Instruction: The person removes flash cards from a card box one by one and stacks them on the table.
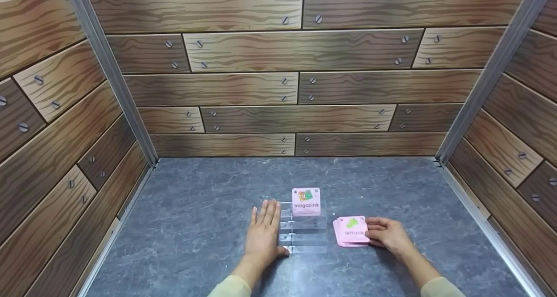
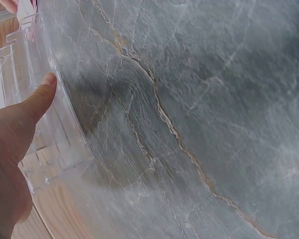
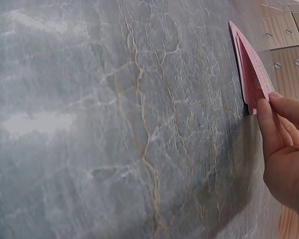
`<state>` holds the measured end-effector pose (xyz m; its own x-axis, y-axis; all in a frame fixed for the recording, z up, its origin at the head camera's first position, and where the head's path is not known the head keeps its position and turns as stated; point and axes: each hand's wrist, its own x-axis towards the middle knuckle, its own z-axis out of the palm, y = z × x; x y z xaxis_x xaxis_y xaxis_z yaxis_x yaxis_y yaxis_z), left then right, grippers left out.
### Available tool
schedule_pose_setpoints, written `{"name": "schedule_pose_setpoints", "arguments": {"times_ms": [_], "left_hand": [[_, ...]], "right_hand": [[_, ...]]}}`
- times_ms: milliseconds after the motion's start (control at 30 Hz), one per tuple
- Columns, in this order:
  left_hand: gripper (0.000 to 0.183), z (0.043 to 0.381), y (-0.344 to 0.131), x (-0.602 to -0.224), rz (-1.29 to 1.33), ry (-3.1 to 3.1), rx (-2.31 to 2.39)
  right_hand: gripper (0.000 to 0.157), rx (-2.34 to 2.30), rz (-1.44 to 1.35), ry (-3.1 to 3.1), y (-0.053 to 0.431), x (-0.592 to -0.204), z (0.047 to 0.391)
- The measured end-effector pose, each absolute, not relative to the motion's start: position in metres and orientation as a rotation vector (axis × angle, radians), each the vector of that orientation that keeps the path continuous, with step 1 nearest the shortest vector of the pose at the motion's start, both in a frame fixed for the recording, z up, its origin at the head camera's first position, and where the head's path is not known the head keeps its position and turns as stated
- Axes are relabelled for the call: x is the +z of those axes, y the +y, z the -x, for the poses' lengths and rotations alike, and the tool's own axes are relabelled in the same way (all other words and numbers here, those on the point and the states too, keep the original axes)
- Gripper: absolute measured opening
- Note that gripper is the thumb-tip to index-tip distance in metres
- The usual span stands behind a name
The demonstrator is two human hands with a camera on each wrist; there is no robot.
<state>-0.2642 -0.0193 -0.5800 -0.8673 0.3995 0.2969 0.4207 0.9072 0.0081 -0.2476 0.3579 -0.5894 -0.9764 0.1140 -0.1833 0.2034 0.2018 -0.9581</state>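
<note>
A clear plastic tiered rack (image 1: 309, 237) stands on the grey marbled surface, a pink "magazine" card (image 1: 306, 201) upright in its back tier. My left hand (image 1: 263, 234) lies along the rack's left side with fingers straight, its thumb touching the front edge, as the left wrist view shows too. To the right of the rack is a stack of pink cards (image 1: 341, 240). At the stack's right edge my right hand (image 1: 390, 236) pinches the top "lettuce" card (image 1: 353, 229) between thumb and fingers. In the right wrist view that card (image 3: 256, 67) tilts up from the others.
Wood-plank patterned walls (image 1: 300, 88) enclose the surface at the back and both sides. Grey metal strips (image 1: 474, 79) run along the corners and side edges. Bare marbled tabletop (image 1: 196, 201) extends left of the rack.
</note>
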Motion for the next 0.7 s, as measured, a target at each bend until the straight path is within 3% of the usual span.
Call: {"name": "schedule_pose_setpoints", "arguments": {"times_ms": [700], "left_hand": [[0.140,0.2645,-0.0191,-0.5809,0.617,-2.750,-0.094]], "right_hand": [[0.055,-1.824,-0.380,2.488,0.3563,-0.5879,0.2469]]}}
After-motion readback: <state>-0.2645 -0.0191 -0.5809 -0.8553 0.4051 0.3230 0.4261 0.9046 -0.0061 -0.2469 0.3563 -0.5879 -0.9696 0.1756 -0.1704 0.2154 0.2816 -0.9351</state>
